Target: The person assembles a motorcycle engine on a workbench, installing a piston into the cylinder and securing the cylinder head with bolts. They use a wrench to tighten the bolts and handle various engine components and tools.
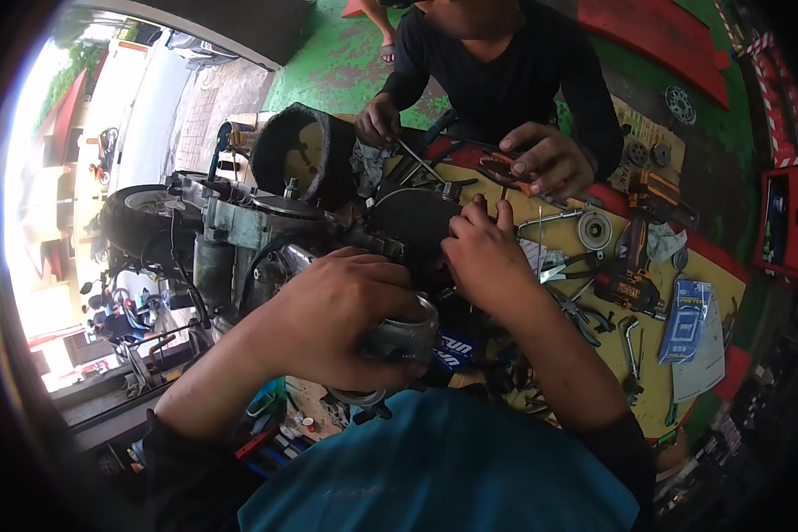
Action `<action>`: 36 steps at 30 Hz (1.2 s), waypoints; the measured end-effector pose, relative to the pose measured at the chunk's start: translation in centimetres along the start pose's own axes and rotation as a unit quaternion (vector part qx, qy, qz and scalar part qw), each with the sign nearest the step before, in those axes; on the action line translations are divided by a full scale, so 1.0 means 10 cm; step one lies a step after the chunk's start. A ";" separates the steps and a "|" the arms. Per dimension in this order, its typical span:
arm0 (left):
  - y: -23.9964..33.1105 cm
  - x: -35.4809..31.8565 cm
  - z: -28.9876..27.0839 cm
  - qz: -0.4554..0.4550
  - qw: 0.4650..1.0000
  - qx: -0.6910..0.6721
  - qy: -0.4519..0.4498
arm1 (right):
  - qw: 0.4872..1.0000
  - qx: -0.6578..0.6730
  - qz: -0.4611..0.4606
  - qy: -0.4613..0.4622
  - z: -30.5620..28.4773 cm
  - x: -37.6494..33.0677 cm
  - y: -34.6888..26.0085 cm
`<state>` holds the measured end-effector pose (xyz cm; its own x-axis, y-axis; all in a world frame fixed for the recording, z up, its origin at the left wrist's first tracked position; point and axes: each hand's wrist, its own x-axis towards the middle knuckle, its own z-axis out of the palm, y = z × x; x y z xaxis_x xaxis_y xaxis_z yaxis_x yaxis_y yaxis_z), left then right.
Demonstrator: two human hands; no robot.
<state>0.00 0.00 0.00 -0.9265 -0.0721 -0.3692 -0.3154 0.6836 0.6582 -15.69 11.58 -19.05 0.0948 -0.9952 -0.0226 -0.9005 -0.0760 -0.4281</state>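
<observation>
My left hand [350,310] is wrapped over a rounded grey metal engine part [406,339], thumb side near my body. This part adjoins a greasy motorcycle engine [257,226] on the left. My right hand [492,257] has its fingers curled at the right edge of a dark rounded part [417,223]. What its fingertips hold is hidden. Across the table, a co-worker's hand [379,120] grips a thin metal rod [421,161] that slants down to the dark part. The co-worker's other hand [550,161] is around a red-handled tool [496,168].
Right of my arm, a yellow tabletop [683,390] carries cordless drivers [625,279], a round metal part [594,230], several pliers and wrenches, and a blue packet [687,319]. A black cylindrical bin [270,160] stands behind the engine. A tyre [120,217] lies far left.
</observation>
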 end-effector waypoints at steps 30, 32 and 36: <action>-0.20 -0.19 0.05 -0.017 0.994 -0.106 0.031 | 0.753 0.638 0.063 0.150 -0.44 -0.70 -0.90; -0.24 -0.18 0.08 -0.044 0.987 -0.146 0.046 | 0.761 0.629 0.089 0.131 -0.38 -0.68 -0.83; -0.16 -0.18 0.11 -0.013 0.983 -0.138 0.117 | 0.744 0.643 0.102 0.150 -0.28 -0.63 -0.75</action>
<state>2.41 -0.15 -1.12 -0.9293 -0.2734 -0.2484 -0.3529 0.4587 0.8155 -10.76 18.28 -13.16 -0.2616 -0.9614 -0.0855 0.2851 0.0076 -0.9585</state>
